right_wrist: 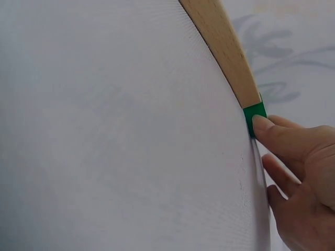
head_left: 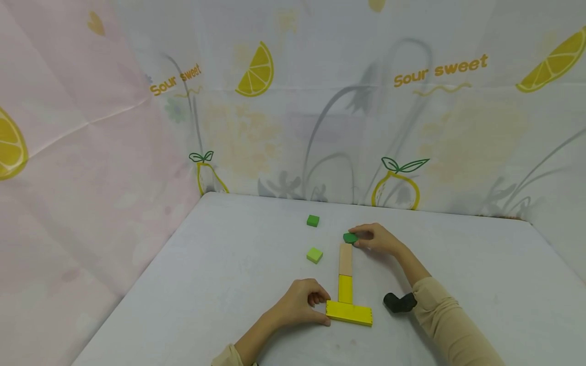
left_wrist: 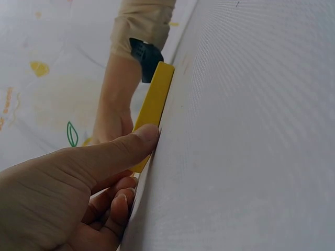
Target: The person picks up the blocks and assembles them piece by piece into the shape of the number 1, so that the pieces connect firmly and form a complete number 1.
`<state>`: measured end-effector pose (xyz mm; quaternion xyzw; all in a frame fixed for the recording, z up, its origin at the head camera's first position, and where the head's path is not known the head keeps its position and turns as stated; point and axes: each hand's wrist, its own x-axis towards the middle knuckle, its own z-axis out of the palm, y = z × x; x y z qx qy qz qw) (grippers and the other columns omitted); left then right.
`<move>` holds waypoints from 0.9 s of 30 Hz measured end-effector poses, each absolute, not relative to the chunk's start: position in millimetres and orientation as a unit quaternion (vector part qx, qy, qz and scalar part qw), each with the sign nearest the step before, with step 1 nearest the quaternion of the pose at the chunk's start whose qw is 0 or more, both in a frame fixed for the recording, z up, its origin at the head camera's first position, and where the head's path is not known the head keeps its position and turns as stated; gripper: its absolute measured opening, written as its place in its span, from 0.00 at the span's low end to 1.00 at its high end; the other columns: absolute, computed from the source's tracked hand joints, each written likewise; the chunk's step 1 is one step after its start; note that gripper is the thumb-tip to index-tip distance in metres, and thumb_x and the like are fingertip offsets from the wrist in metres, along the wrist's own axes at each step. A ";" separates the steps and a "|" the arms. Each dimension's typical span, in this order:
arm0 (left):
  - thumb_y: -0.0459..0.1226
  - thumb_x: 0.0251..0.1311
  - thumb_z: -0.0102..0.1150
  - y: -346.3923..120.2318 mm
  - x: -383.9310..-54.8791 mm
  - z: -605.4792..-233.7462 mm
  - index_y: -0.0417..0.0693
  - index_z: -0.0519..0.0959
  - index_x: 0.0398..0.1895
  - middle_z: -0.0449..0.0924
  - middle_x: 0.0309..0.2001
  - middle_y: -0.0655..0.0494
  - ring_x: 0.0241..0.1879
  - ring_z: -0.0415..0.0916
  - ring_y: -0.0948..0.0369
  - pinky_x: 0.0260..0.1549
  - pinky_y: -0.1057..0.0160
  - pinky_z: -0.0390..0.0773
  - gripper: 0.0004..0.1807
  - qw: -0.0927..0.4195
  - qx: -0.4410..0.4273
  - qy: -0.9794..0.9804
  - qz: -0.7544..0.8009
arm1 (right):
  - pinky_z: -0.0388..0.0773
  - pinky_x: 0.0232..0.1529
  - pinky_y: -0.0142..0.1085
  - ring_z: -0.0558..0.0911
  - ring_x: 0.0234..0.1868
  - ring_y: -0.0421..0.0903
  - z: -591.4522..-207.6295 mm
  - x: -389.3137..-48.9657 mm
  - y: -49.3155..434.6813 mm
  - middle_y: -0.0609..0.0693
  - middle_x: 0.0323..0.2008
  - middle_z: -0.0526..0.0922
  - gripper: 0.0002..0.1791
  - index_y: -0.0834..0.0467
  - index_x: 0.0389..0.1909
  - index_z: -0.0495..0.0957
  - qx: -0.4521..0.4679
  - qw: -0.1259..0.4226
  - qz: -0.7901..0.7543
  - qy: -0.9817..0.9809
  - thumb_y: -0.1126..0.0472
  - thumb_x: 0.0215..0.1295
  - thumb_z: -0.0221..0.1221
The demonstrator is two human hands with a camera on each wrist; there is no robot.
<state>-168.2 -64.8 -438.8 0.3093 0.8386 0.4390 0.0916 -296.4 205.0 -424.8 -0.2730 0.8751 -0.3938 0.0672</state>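
Toward the front of the white table lies a long yellow block (head_left: 350,312), set crosswise. My left hand (head_left: 297,304) pinches its left end between thumb and fingers; in the left wrist view the thumb (left_wrist: 123,149) lies along that block. Behind it, a second yellow block (head_left: 345,290) and a plain wooden block (head_left: 346,259) form a line running away from me. At the far end of that line, my right hand (head_left: 376,238) pinches a small green block (head_left: 350,238). The right wrist view shows this green block against the wooden block's end (right_wrist: 230,57).
Left of the line lie a dark green block (head_left: 313,220) and a light green block (head_left: 314,255), apart from each other. A black wrist-worn device (head_left: 400,303) sticks out at the right sleeve. Printed cloth walls (head_left: 293,127) stand behind and to the left.
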 end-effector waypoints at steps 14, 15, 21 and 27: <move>0.36 0.38 0.77 -65.6 -167.6 -438.1 0.40 0.83 0.35 0.74 0.28 0.64 0.27 0.67 0.73 0.29 0.74 0.73 0.19 0.092 0.314 0.834 0.445 | 0.61 0.60 0.59 0.70 0.58 0.65 -429.7 -297.0 210.4 0.66 0.53 0.76 0.20 0.70 0.53 0.75 -0.287 0.053 -0.396 0.871 0.66 0.61 0.60; 0.36 0.38 0.77 -65.5 -167.5 -437.9 0.40 0.83 0.35 0.74 0.28 0.64 0.27 0.67 0.73 0.29 0.74 0.73 0.19 0.093 0.314 0.833 0.445 | 0.61 0.60 0.59 0.70 0.58 0.65 -430.3 -297.2 211.4 0.66 0.53 0.76 0.20 0.70 0.53 0.75 -0.286 0.052 -0.395 0.871 0.66 0.61 0.60; 0.36 0.38 0.77 -65.1 -167.3 -437.1 0.40 0.83 0.35 0.74 0.28 0.64 0.27 0.66 0.73 0.29 0.75 0.72 0.19 0.095 0.311 0.834 0.445 | 0.61 0.59 0.59 0.71 0.57 0.65 -431.0 -297.4 214.3 0.66 0.53 0.76 0.20 0.70 0.53 0.75 -0.290 0.056 -0.397 0.869 0.65 0.61 0.60; 0.36 0.38 0.77 -65.5 -167.0 -437.8 0.40 0.83 0.35 0.74 0.27 0.64 0.27 0.66 0.73 0.29 0.75 0.72 0.19 0.094 0.310 0.836 0.442 | 0.61 0.59 0.59 0.70 0.58 0.66 -431.9 -296.5 213.6 0.67 0.54 0.75 0.21 0.70 0.53 0.74 -0.294 0.063 -0.405 0.864 0.64 0.61 0.60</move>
